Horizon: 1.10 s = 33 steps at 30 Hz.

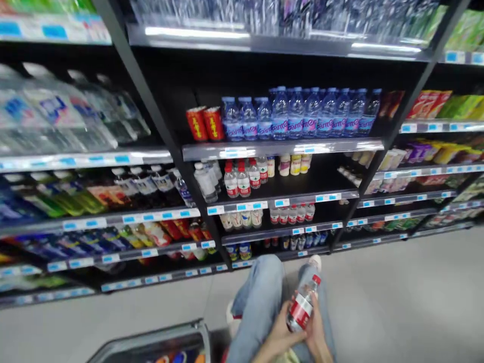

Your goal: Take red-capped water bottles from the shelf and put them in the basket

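A clear water bottle with a red cap and a red-and-white label is held over my lap, tilted with its cap pointing away from me. My left hand wraps the bottle's left side and lower end. From the right, my right hand closes around it. Below the hands are my bent knees in light blue jeans. Similar red-capped bottles stand on a middle shelf in front of me.
Black shelving full of drinks spans the view, with blue-labelled water bottles and red cans on one shelf. At the lower left, a grey-rimmed basket with several items sits by my leg. Grey floor lies to the right.
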Motion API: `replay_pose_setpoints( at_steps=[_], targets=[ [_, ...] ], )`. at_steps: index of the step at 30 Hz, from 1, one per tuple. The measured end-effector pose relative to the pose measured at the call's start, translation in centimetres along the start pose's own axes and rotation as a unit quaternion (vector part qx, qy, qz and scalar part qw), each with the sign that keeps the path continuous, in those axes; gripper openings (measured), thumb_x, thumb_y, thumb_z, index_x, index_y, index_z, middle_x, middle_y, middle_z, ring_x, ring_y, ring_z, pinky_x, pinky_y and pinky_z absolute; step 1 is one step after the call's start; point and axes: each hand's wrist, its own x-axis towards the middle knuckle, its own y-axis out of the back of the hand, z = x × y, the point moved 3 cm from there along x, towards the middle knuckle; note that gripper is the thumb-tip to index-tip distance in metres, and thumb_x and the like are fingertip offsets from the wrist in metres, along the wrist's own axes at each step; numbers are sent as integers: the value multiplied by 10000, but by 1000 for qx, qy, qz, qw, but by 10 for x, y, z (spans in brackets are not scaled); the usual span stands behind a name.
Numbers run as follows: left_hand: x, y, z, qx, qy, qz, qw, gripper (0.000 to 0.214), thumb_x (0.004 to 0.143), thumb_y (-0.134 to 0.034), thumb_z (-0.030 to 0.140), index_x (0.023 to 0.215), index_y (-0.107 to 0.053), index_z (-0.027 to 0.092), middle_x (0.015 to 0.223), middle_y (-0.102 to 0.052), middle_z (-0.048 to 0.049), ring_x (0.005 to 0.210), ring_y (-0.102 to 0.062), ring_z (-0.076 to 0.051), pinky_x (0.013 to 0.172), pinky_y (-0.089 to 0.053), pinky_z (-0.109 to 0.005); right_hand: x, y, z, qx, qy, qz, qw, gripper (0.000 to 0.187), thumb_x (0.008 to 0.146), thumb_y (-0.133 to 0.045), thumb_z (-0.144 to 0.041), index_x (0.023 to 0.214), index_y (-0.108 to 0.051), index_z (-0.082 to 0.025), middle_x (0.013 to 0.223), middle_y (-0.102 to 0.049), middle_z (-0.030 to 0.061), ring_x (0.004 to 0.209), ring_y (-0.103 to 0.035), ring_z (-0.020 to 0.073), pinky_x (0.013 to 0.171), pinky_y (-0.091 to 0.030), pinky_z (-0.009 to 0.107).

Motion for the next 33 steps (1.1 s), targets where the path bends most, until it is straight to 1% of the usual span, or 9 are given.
replay_pose_setpoints(
  at_steps=[2,6,11,15,18,21,24,29,33],
  targets=[
    [0,6,9,-56,24,10,998,1004,558,-909,413,1493,-542,418,1315,-749,-88,1248,-709,-390,1052,-590,-444,0,6,-7,-7,18,-2,1000,514,522,-845,-698,831,-702,-312,816,-801,-22,831,-823,325,794,-710,479],
    [3,15,8,-49,43,11,998,983,557,-901,348,1476,-558,283,1219,-784,-87,1078,-752,-339,962,-600,-417,4,16,-14,-15,42,-5,999,495,592,-859,-650,916,-718,-304,891,-808,-6,833,-811,287,834,-696,438],
    [-2,19,-2,0,58,21,998,960,601,-895,302,1495,-567,187,1256,-776,-119,1087,-742,-319,957,-587,-396,10,16,-16,-74,65,-43,994,404,663,-812,-618,914,-684,-328,902,-778,-34,876,-799,291,848,-685,482],
    [-17,28,-8,0,70,33,997,937,649,-883,272,1525,-562,185,1262,-777,-115,1063,-745,-308,931,-587,-380,8,7,-9,-121,54,-62,989,380,663,-795,-605,878,-674,-317,906,-755,-34,904,-796,296,855,-683,472],
    [-28,35,-17,-22,83,40,995,858,668,-884,293,1469,-604,161,1179,-791,-114,1006,-744,-308,887,-586,-382,6,-2,-1,-126,47,-68,989,398,615,-842,-549,865,-663,-296,888,-748,-39,888,-794,283,866,-681,424],
    [-36,43,-28,-11,113,53,992,778,660,-904,317,1379,-653,160,1152,-782,-118,1021,-727,-316,932,-576,-412,7,-13,10,-112,32,-74,990,460,560,-905,-479,904,-683,-270,882,-757,-14,851,-786,279,836,-675,396],
    [-44,54,-34,2,140,71,988,758,662,-919,318,1355,-651,167,1199,-764,-134,1071,-703,-316,968,-562,-425,8,-22,22,-88,6,-76,993,464,570,-929,-400,956,-717,-253,942,-780,26,878,-786,292,806,-659,398],
    [-54,62,-28,-33,141,89,985,508,738,-855,306,1183,-670,143,927,-759,-65,774,-660,-215,720,-529,-338,15,-27,32,-32,-47,-60,997,430,594,-917,-336,955,-703,-243,979,-803,41,892,-772,272,769,-643,373],
    [-51,60,-23,-69,124,88,986,374,752,-833,327,1057,-689,164,810,-715,-17,691,-605,-182,660,-481,-310,18,-21,31,11,-68,-40,997,340,695,-862,-386,948,-688,-239,1000,-818,63,870,-764,260,744,-640,366]
  ],
)
